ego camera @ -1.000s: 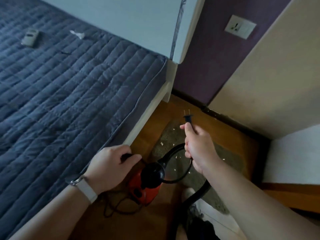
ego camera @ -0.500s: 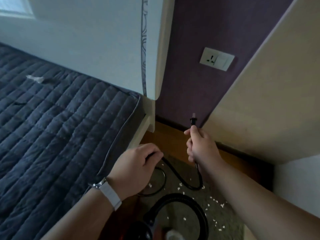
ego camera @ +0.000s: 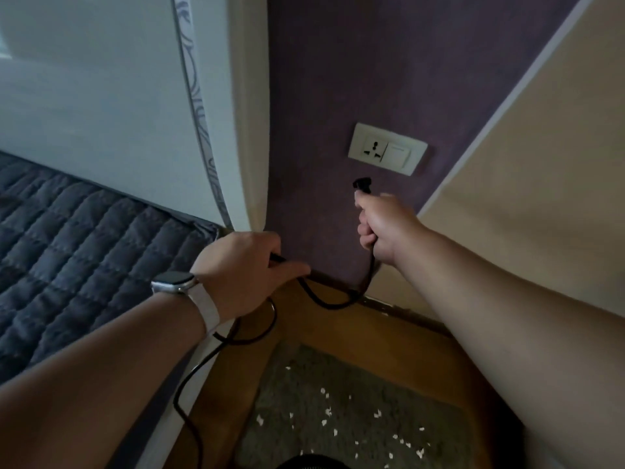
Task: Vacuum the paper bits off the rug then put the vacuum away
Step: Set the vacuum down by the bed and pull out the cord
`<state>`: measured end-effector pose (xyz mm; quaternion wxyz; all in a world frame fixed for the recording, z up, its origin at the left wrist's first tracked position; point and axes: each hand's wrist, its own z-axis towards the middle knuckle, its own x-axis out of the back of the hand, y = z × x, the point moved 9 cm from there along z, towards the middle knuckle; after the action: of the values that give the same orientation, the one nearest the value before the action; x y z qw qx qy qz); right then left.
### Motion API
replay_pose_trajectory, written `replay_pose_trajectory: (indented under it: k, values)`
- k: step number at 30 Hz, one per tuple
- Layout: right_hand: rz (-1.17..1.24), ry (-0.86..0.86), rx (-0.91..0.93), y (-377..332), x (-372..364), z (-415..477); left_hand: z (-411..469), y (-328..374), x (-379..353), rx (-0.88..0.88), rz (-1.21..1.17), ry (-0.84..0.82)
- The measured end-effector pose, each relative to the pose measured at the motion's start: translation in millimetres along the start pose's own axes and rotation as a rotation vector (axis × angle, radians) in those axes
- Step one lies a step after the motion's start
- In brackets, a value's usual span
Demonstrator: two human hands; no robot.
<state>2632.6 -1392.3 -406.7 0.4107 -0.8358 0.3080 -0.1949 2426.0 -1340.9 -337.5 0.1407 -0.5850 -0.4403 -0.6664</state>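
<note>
My right hand (ego camera: 380, 228) grips the black plug (ego camera: 362, 183) of the vacuum's cord, held up just below the white wall socket (ego camera: 387, 148) on the purple wall. My left hand (ego camera: 243, 269), with a watch on its wrist, holds the black cord (ego camera: 324, 301) lower down; the cord loops between both hands and trails to the floor. A grey-green rug (ego camera: 355, 418) lies below, scattered with several white paper bits (ego camera: 326, 422). Only a dark curved piece of the vacuum (ego camera: 306, 462) shows at the bottom edge.
A bed with a dark blue quilted cover (ego camera: 84, 248) fills the left side, its white headboard (ego camera: 135, 96) standing against the wall. A beige panel (ego camera: 541, 181) rises on the right. Wooden floor (ego camera: 355, 330) borders the rug.
My right hand has raised the plug from near floor level up close to the socket. My left hand rose along with the cord, and the view has tilted up, dropping the vacuum out of sight.
</note>
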Motion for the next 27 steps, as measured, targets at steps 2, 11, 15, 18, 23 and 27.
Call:
replay_pose_trajectory:
  k: [2,11,15,18,23,27]
  values:
    - [0.020,0.011,0.013,-9,-3,18,20,-4,0,0.067,-0.020,0.051]
    - [0.086,0.088,-0.012,-8,1,57,57,-17,-24,0.238,-0.156,0.151]
    - [0.092,0.076,0.013,-6,-8,65,55,-22,-30,0.262,-0.171,0.152]
    - [0.105,0.092,0.036,-9,-14,67,51,-28,-31,0.291,-0.174,0.141]
    - [0.214,0.063,-0.071,-9,-28,66,52,-33,-26,0.297,-0.176,0.143]
    - [0.140,0.113,0.082,-22,-21,71,50,-37,-33,0.276,-0.206,0.104]
